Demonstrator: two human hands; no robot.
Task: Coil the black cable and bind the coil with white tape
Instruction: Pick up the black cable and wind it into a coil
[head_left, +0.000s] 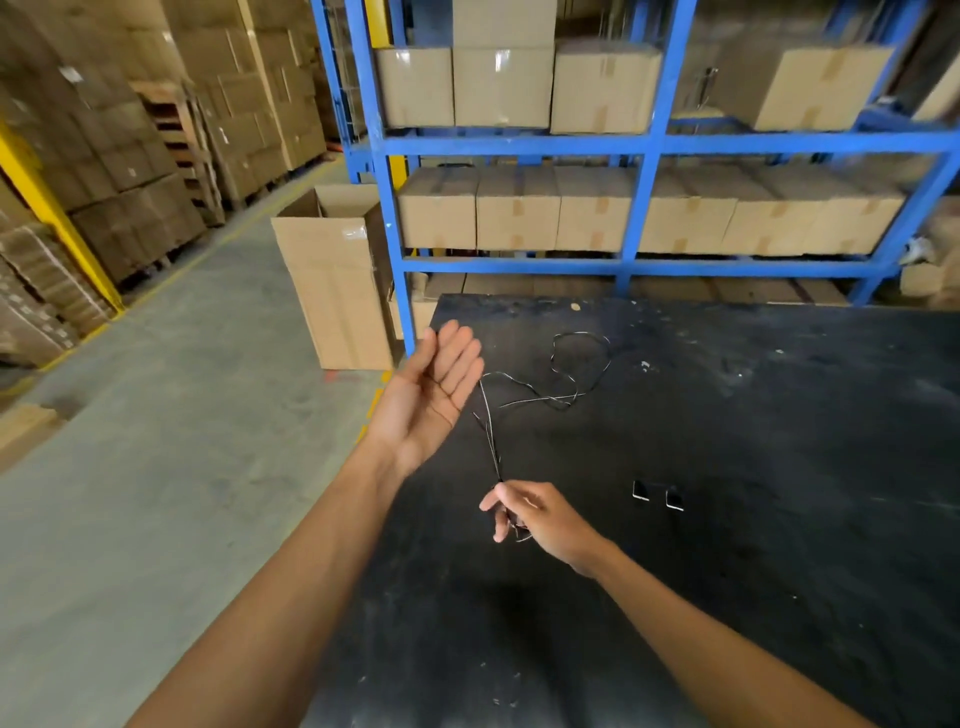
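— Behind your black table (727, 467) stand blue racks (644, 208) of cartons. Where's the black cable (576, 364)?

— Looped loosely on the table, strands rising to your right hand (535, 512), which pinches them. Your left hand (431, 395) hovers palm up, fingers spread, cable beside it.

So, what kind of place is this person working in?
Most likely a warehouse or packing area. Blue steel racking holds rows of sealed cardboard boxes, more cartons are stacked on pallets at the left, and the floor is bare concrete.
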